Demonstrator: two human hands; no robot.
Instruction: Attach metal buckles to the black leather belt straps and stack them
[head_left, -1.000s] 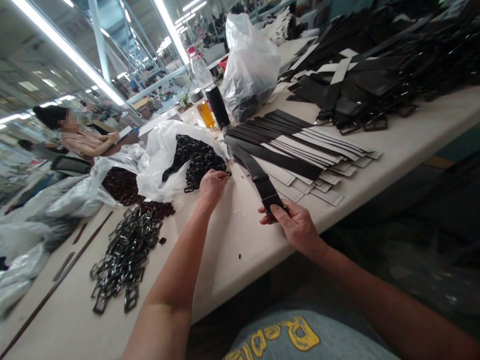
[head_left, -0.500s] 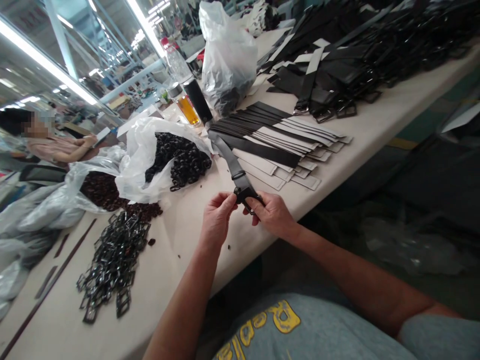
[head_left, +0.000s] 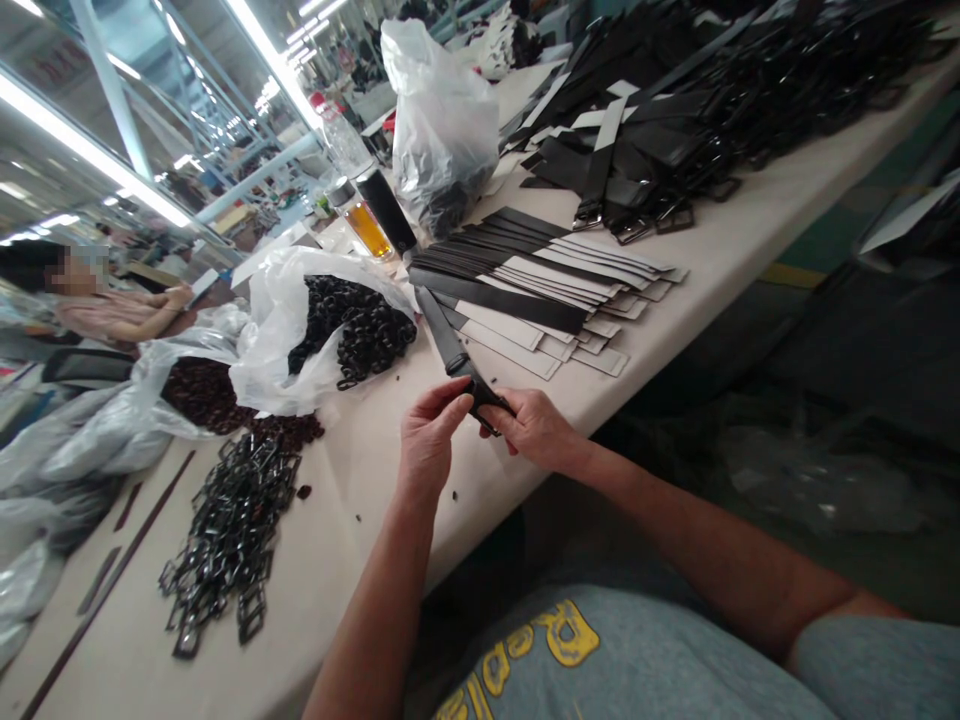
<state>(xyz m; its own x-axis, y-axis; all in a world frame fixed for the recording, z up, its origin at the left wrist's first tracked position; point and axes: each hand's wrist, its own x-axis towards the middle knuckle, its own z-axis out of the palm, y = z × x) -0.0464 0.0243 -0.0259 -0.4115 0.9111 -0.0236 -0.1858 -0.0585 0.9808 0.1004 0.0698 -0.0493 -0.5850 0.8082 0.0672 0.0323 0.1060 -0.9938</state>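
A black belt [head_left: 441,328] runs from the fanned belt straps down to my two hands over the table's front edge. My left hand [head_left: 429,432] pinches it near the buckle end, thumb and forefinger closed on its left side. Across from it, my right hand [head_left: 541,430] grips the dark buckle end, thumb on top. The buckle is mostly covered by my fingers. A loop around the strap shows just above my left fingertips. Beyond the hands, black straps with pale ends [head_left: 517,285] lie fanned in an overlapping row.
On the left lie a heap of metal buckles [head_left: 229,535], an open plastic bag [head_left: 259,345] of black loops and a pile of brown loops [head_left: 202,390]. Bottles [head_left: 367,228] and a white bag [head_left: 439,110] stand behind. Finished-looking belts [head_left: 675,140] cover the far right. A person [head_left: 120,300] sits across.
The belt has turned in my hands, and its loop sits closer to my left fingertips. My right fingers cover more of the buckle. The whole view has shifted slightly.
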